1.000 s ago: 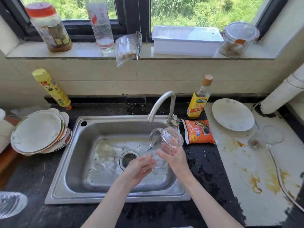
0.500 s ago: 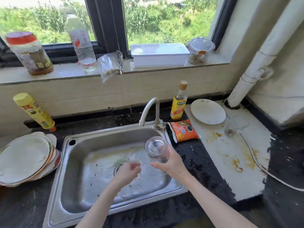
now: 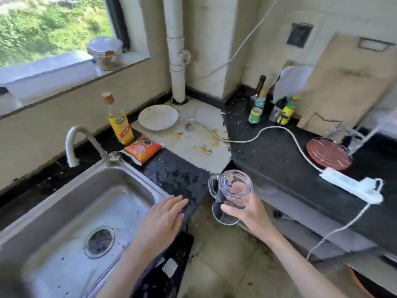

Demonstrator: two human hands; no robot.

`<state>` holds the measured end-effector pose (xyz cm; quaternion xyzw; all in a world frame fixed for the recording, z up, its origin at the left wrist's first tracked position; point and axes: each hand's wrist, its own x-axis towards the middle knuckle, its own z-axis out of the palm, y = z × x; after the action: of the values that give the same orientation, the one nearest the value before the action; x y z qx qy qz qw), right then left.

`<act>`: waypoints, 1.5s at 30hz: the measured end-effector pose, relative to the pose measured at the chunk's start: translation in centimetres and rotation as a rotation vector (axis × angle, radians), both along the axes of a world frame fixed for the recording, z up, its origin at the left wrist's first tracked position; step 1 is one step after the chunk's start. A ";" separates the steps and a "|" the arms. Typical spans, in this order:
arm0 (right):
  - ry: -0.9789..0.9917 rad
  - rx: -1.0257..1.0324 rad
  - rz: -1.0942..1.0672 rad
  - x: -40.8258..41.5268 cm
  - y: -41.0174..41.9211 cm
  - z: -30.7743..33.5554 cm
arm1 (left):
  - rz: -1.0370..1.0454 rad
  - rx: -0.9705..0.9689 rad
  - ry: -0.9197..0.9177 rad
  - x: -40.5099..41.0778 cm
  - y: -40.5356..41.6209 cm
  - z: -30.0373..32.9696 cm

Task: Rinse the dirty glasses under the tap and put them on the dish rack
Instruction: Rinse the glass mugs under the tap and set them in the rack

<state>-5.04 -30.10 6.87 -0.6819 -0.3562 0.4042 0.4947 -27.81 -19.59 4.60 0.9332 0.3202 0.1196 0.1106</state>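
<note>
A steel sink (image 3: 53, 211) with a curved tap (image 3: 74, 145) is set into a dark, stained surface (image 3: 268, 155), where a white plate (image 3: 158, 117) and a small dirty glass (image 3: 189, 122) are seen near the corner pipe. A clear handled glass mug (image 3: 229, 195) is gripped upright by the right hand (image 3: 250, 214), clear of the sink and over the floor beside the surface's corner. The left hand (image 3: 162, 218) is held flat with fingers extended over the sink's right edge.

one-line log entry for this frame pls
phase: carrying to rack | right hand: grips glass mug, upright | left hand: open over sink edge
</note>
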 end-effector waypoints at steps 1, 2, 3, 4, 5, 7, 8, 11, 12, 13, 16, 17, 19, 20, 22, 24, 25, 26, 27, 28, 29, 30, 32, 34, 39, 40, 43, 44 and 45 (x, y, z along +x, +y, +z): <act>-0.002 0.011 -0.060 1.3 -2.3 0.3 | -0.057 0.014 0.010 1.9 -0.9 0.5; -0.007 0.018 -0.117 2.7 -4.8 0.5 | -0.117 0.029 0.011 3.9 -1.9 0.8; -0.008 0.021 -0.168 4.0 -7.2 0.7 | -0.174 0.039 0.006 5.9 -3.1 1.1; -0.013 0.018 -0.217 5.4 -9.8 0.7 | -0.233 0.048 -0.002 7.9 -4.4 1.4; -0.019 0.016 -0.264 6.8 -12.5 0.8 | -0.292 0.054 -0.001 10.0 -5.9 1.7; -0.035 0.011 -0.352 9.5 -18.0 0.9 | -0.407 0.082 -0.008 14.2 -9.3 2.2; -0.037 0.016 -0.385 11.0 -20.8 0.9 | -0.464 0.092 -0.011 16.4 -11.1 2.4; -0.044 0.051 -0.471 15.4 -29.0 1.2 | -0.596 0.081 -0.024 23.4 -17.0 3.2; -0.057 0.066 -0.496 16.9 -31.5 1.4 | -0.633 0.083 -0.030 25.6 -19.1 3.3; -0.054 0.082 -0.537 18.3 -33.8 1.7 | -0.665 0.085 -0.035 27.8 -21.1 3.5; -0.053 0.120 -0.645 22.6 -40.2 2.5 | -0.740 0.096 -0.028 33.8 -26.8 4.3; -0.058 0.126 -0.672 23.9 -41.8 2.8 | -0.756 0.102 -0.016 35.5 -28.4 4.7; -0.065 0.129 -0.706 26.2 -44.6 3.3 | -0.782 0.116 -0.002 38.7 -31.1 5.5; -0.073 0.129 -0.725 27.3 -45.7 3.4 | -0.795 0.128 0.004 40.3 -32.1 5.6; -0.070 0.132 -0.784 29.1 -47.6 3.2 | -0.819 0.144 0.037 43.2 -33.9 5.7; -0.073 0.134 -0.836 30.9 -49.0 2.8 | -0.833 0.151 0.064 46.1 -35.4 5.4; -0.068 0.132 -0.858 31.9 -49.6 2.5 | -0.836 0.148 0.078 47.5 -36.0 5.1; -0.063 0.129 -0.876 33.1 -50.1 2.2 | -0.835 0.143 0.098 49.0 -36.5 4.7; -0.055 0.133 -0.894 34.4 -50.6 1.9 | -0.830 0.140 0.118 50.5 -37.0 4.3; -0.060 0.123 -0.907 35.8 -51.0 1.5 | -0.823 0.137 0.131 51.8 -37.4 3.8; -0.071 0.112 -0.914 37.7 -51.3 1.0 | -0.817 0.124 0.143 53.7 -37.6 3.0; -0.079 0.097 -0.919 38.9 -51.6 0.7 | -0.814 0.105 0.154 54.9 -37.8 2.3; -0.092 0.058 -0.948 42.3 -51.9 0.0 | -0.796 0.070 0.164 58.1 -37.9 0.9; -0.120 0.018 -0.972 46.6 -51.9 -0.7 | -0.780 0.068 0.161 62.3 -37.9 -0.1; -0.095 -0.029 -0.971 57.5 -51.2 -1.6 | -0.715 0.031 0.268 73.0 -37.2 -0.5; -0.092 -0.030 -0.961 59.6 -51.1 -2.1 | -0.697 0.056 0.297 75.0 -37.1 -0.5; -0.103 -0.052 -0.937 65.0 -50.3 -3.3 | -0.662 0.083 0.374 79.8 -37.0 -0.6; -0.103 -0.057 -0.929 66.6 -50.0 -3.8 | -0.648 0.084 0.387 81.0 -37.0 -0.6; -0.097 -0.067 -0.923 68.2 -49.6 -4.3 | -0.633 0.088 0.401 82.0 -36.9 -1.0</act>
<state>63.20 -79.72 2.61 -0.8028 -0.0250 0.1206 0.5835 54.20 -56.45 3.59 0.9947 0.0257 -0.0918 0.0371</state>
